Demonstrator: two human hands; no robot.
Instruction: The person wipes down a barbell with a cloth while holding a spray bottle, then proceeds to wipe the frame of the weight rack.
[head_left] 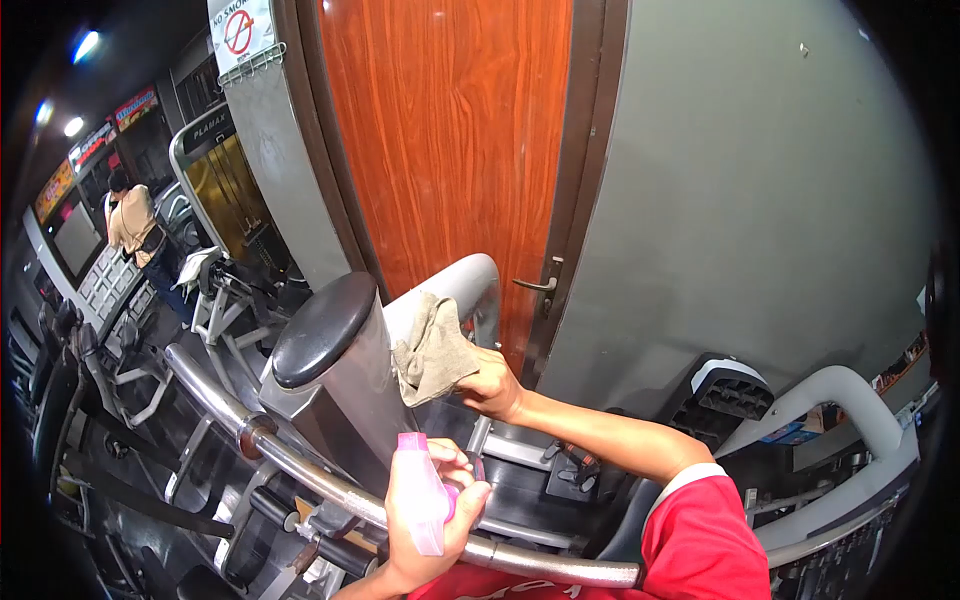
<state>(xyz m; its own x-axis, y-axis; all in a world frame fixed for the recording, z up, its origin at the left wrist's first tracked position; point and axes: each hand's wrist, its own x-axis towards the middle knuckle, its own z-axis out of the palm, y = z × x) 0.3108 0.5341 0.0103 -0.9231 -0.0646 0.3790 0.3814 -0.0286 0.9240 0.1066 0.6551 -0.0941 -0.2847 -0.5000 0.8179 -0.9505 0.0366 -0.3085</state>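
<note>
My right hand [492, 385] is closed on a greyish-beige cloth [437, 350], its arm stretched forward from the right. The cloth lies against the pale grey curved tube [440, 285] of a gym machine, beside a rounded grey column [345, 390] with a black oval top [327, 330]. Lower down and nearer to me, my left hand [425, 530] is wrapped round a pink spray bottle [425, 495]. Glare washes out part of the bottle. A shiny metal bar [315, 483] crosses just behind the left hand.
Behind the machine stands a reddish wooden door [450, 140] with a lever handle [537, 285]. A grey wall [750, 200] and another curved frame [845, 390] are at the right. A person [140, 230] stands among gym machines at the far left.
</note>
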